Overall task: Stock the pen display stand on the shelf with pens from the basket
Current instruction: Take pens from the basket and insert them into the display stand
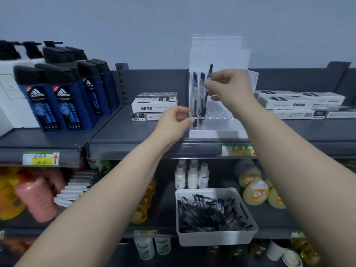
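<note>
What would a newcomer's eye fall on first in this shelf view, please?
At the clear acrylic pen display stand on the upper shelf, the right hand pinches a black-and-clear pen beside the pens standing in it, while the left hand pinches its front corner. Below, a white plastic basket full of black pens sits on the lower shelf.

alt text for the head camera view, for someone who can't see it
A person's right hand pinches a black pen over a clear pen display stand on a shop shelf, while the left hand pinches the stand's front left edge. A few pens stand at its left side. A white basket of loose pens sits on the shelf below.
</note>
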### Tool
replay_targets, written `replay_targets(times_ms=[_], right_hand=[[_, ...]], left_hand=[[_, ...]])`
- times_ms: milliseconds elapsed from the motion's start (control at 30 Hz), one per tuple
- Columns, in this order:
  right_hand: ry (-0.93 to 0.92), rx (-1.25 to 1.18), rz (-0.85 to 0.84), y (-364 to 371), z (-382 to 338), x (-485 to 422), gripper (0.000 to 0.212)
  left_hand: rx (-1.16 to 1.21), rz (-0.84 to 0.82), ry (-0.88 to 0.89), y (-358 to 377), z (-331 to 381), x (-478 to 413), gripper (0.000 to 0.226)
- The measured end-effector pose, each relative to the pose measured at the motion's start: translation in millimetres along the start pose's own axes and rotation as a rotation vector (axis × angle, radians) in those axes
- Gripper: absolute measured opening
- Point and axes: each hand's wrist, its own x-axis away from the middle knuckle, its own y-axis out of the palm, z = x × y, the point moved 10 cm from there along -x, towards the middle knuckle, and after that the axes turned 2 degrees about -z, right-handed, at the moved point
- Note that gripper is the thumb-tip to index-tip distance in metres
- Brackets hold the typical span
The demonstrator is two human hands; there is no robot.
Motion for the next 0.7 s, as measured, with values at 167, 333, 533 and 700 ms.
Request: replay_targets(times_ms=[167, 333, 533, 700], right_hand=[[0.019, 0.043, 0.001, 9, 23, 7, 0.01], [-0.016, 0.09, 0.046, 10, 24, 8, 0.017], [-0.023, 0.187, 0.071, 8, 25, 19, 0.023], [-0.196, 0.263, 0.127, -12, 22, 77, 0.047]], left_hand=[[0.004, 0.004, -0.035, 1, -6, -3, 0.019], [0.012, 0.022, -0.039, 2, -8, -5, 0.017], [-0.089, 0.036, 0.001, -2, -2, -1, 0.026], [-0.286, 0.172, 0.302, -14, 30, 53, 0.037]])
